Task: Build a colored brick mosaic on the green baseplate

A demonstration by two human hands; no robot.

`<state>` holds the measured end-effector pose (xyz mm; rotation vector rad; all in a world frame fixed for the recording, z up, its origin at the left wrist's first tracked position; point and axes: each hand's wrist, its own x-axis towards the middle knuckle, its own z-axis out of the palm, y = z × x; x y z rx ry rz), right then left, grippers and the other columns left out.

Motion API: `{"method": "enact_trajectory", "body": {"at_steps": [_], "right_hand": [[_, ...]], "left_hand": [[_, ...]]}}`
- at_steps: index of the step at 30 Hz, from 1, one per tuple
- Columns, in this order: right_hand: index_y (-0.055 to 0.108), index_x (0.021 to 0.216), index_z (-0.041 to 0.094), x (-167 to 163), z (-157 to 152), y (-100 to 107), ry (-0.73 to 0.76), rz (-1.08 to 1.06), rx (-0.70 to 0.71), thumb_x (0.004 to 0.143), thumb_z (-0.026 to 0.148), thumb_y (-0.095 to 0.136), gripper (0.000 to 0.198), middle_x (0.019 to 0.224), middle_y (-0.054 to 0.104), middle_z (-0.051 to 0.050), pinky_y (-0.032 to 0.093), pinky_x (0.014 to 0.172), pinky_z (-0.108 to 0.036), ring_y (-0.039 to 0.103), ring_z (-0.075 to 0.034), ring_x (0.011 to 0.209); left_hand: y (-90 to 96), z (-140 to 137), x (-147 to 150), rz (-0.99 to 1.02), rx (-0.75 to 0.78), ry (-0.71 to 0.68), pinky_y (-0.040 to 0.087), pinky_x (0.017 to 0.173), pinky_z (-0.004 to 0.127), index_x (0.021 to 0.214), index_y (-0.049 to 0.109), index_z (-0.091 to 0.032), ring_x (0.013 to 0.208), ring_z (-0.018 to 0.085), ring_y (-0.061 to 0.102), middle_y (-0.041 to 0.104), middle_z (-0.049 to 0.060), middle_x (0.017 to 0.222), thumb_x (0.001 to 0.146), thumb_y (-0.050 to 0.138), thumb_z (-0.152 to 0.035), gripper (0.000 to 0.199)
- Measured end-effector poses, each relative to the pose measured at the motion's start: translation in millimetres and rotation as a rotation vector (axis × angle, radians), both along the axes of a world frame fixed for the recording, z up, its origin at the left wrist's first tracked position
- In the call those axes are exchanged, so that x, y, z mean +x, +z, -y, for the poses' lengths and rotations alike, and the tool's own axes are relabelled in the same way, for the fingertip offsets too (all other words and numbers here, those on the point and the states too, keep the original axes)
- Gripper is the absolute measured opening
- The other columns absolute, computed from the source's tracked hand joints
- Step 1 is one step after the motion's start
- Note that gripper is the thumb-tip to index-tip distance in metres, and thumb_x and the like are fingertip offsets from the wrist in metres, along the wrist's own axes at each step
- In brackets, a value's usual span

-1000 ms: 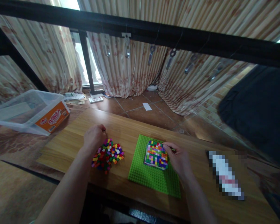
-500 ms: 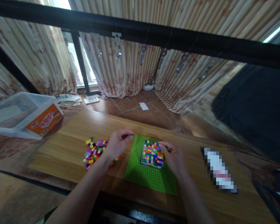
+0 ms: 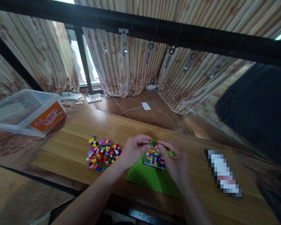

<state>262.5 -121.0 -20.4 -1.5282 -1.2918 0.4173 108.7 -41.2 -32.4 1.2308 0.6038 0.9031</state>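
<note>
Meeting over the top of a chunky brick block [image 3: 153, 160], just right of centre in the lower half of the frame, are both hands, close together with only a narrow gap between the fingertips. The left hand [image 3: 135, 152] has thumb and fingers bent in at the block's upper left corner; whether a brick is pinched there, I can't tell. The right hand [image 3: 174, 158] curls at the upper right edge, fingertips against the block as far as one can see, though any grip is hidden. And look at the progress: a squarish, studded patchwork of red, orange, green, purple and white sits on the green baseplate [image 3: 150, 181], its upper face looking largely covered, though the fingers hide the far edge. Plenty lies unused, by the look of it: a loose heap of small bricks [image 3: 98, 158] sprawls at lower left of centre, hard-edged, glossy little cubes tumbled every way. Bare studs run in neat rows across the baseplate below the block. Underneath, a smooth wooden table [image 3: 70, 140] shows long grain and a soft shine. Over at the left edge, a cloudy plastic bin [image 3: 23, 123] wears an orange label [image 3: 49, 121], while pleated, flowered curtains [image 3: 121, 73] fill the top.
</note>
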Motion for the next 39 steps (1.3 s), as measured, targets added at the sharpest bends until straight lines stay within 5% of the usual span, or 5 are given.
{"method": "enact_trajectory", "body": {"at_steps": [17,23,32,39], "right_hand": [[0.076,0.087,0.027,-13.8,0.8,2.8,0.073,-0.129,0.04,0.083,0.032,0.069,0.01,0.096,0.072,-0.002,0.052,0.082,-0.032,0.066,-0.018,0.093],[0.075,0.082,0.021,18.1,-0.1,-0.2,-0.219,-0.257,0.003,0.073,0.037,0.075,0.018,0.076,0.074,-0.002,0.054,0.068,-0.032,0.067,-0.018,0.071],[0.077,0.085,0.022,35.4,-3.3,-18.8,-0.14,0.089,-0.063,0.082,0.035,0.061,0.02,0.092,0.075,-0.007,0.054,0.081,-0.039,0.068,-0.023,0.087],[0.069,0.116,0.023,35.2,-3.9,-19.6,-0.09,0.245,-0.098,0.086,0.03,0.055,0.034,0.095,0.073,-0.006,0.053,0.084,-0.039,0.067,-0.021,0.086]], "left_hand": [[6.3,10.9,2.3,-0.096,0.165,-0.059,0.051,0.074,0.026,0.105,0.064,-0.015,0.074,0.014,0.067,0.075,0.004,0.082,0.083,0.065,-0.022,0.023],[5.0,7.4,-0.1,-0.205,0.239,0.071,0.052,0.076,0.027,0.098,0.068,-0.015,0.077,0.016,0.067,0.073,0.004,0.082,0.083,0.064,-0.022,0.017],[-0.5,3.4,0.0,-0.316,0.242,0.154,0.051,0.071,0.026,0.091,0.069,-0.017,0.075,0.015,0.065,0.071,0.003,0.079,0.083,0.06,-0.019,0.012],[2.1,3.2,-1.2,-0.365,0.273,0.122,0.051,0.071,0.025,0.091,0.069,-0.015,0.076,0.015,0.065,0.071,0.003,0.08,0.085,0.057,-0.016,0.013]]}}
